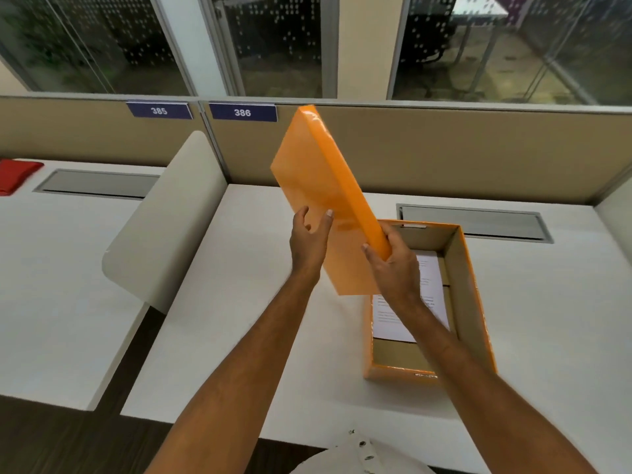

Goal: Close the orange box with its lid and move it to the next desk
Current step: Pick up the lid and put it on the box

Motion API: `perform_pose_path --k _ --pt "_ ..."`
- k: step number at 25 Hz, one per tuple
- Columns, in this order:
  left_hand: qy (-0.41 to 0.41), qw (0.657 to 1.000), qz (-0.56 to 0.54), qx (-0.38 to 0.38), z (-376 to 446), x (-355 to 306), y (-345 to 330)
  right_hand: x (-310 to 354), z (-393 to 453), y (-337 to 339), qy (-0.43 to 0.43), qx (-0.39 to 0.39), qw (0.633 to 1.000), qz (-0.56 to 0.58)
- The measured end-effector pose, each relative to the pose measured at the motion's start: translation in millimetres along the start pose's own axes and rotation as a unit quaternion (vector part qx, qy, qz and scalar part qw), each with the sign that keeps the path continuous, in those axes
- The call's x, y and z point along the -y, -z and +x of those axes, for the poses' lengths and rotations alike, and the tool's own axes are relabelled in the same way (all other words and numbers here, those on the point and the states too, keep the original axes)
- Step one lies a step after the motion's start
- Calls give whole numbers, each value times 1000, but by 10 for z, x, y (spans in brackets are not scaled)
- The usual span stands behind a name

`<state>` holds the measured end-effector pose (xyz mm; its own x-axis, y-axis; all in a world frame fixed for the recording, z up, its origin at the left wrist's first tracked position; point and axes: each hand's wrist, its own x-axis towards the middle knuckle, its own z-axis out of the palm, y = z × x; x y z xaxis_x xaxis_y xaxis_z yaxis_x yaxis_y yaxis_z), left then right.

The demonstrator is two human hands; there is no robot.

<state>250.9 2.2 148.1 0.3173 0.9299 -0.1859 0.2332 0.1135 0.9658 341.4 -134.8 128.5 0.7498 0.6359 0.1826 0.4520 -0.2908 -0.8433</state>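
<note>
The orange lid [321, 186] is held up in the air, tilted steeply, above and to the left of the open orange box [478, 302]. My right hand [393, 265] grips the lid's lower right edge. My left hand [309, 241] rests against its flat face with fingers spread, thumb and fingertips touching the lid. The box stands on the white desk [273, 336] numbered 386, its brown inside showing, with a printed sheet of paper [431, 278] lying in it. My right forearm covers part of the paper.
A rounded white divider panel [171, 220] separates this desk from the neighbouring desk [51, 268] at the left, numbered 385. A red object [17, 176] lies at that desk's far left. Grey cable flaps [475, 222] sit near the beige back partition.
</note>
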Motion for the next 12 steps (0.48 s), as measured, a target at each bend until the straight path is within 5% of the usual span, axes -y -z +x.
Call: perform_pose_path --k 7,12 --pt "74 997 28 0 -65 169 -110 -289 5 791 -158 -3 944 290" --pt "63 992 -16 111 -271 148 -256 -585 -97 1325 -273 -4 890 366"
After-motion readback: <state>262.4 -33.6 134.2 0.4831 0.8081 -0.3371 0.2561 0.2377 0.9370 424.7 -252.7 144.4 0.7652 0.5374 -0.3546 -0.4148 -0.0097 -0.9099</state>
